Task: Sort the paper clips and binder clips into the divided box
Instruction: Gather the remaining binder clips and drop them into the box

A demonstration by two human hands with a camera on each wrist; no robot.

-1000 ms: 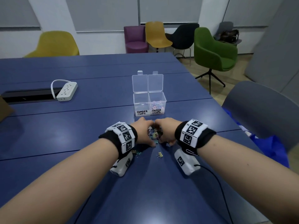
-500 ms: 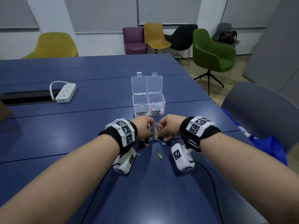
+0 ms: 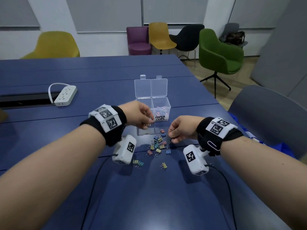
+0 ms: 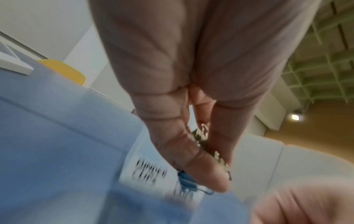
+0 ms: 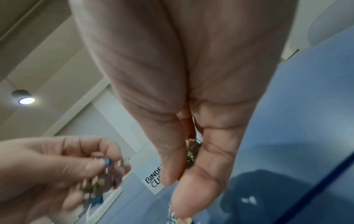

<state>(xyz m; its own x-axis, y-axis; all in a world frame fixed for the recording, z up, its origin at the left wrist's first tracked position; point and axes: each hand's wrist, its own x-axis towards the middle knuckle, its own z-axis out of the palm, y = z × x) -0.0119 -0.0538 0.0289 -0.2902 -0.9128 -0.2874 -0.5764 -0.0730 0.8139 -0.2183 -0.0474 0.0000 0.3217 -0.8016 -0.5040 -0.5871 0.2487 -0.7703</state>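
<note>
Carrying a small bunch of binder clips [image 3: 147,124] pinched in curled fingers, the left hand [image 3: 138,114] hangs just in front of the divided box [image 3: 160,103], whose near-left compartment it hides while paper clips [image 3: 160,112] already fill the right one. Between the hands the loose pile of binder clips [image 3: 158,143] lies on the table [image 3: 49,130]. On the right, the right hand [image 3: 181,128] is closed on a few more clips at the pile's edge; next, I'd guess, the left must reach over the left compartment and let go.
</note>
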